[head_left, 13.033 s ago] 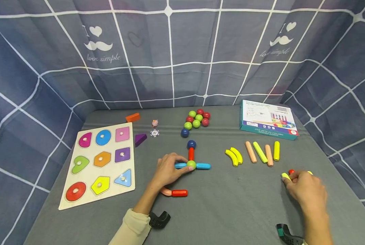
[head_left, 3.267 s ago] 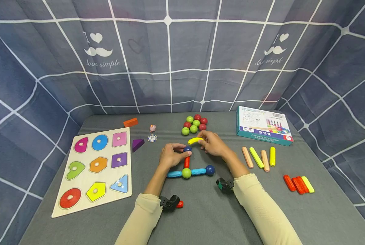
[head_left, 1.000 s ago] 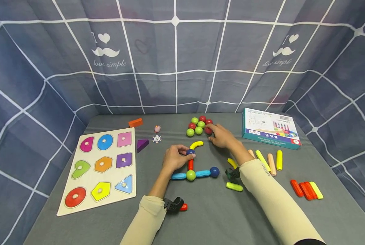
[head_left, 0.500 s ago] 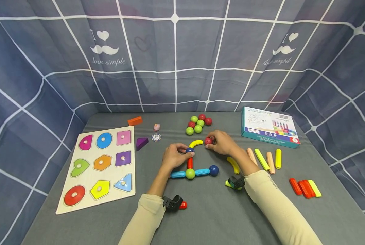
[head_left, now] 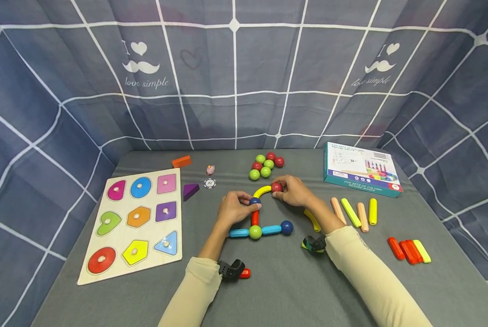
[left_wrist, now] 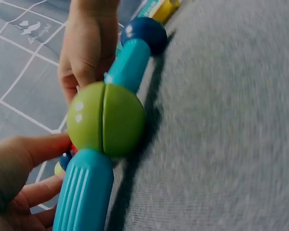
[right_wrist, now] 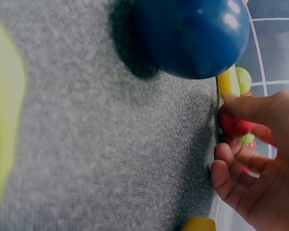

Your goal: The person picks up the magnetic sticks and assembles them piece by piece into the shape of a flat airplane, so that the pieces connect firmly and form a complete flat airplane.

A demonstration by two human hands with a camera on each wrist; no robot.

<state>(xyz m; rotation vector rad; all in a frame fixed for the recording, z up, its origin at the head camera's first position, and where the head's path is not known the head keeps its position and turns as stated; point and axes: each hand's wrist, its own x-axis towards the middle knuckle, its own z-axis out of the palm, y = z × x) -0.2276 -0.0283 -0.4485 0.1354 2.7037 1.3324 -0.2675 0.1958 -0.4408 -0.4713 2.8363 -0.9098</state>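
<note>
My left hand (head_left: 232,210) pinches a dark blue ball (head_left: 254,200) atop a red rod (head_left: 255,218). Below, the rod meets a green ball (head_left: 255,232) with a light blue rod (head_left: 271,230) on either side; a second blue ball (head_left: 286,227) caps the right one. From the pinched ball a curved yellow rod (head_left: 262,190) arches up and right. At its far end my right hand (head_left: 295,190) holds a red ball (head_left: 276,187) between thumb and fingers. The right wrist view shows this red ball (right_wrist: 231,120) right at the yellow rod's tip.
Behind lie several green and red balls (head_left: 265,171). A shape puzzle board (head_left: 117,245) is at left, a box (head_left: 360,165) at back right. Straight rods (head_left: 362,217) and red rods (head_left: 407,250) lie right. Another curved yellow rod (head_left: 311,220) is partly under the right arm.
The right hand laid rods down at right, then added a blue ball and the curved yellow rod. It has since brought a red ball from the cluster to that rod's end.
</note>
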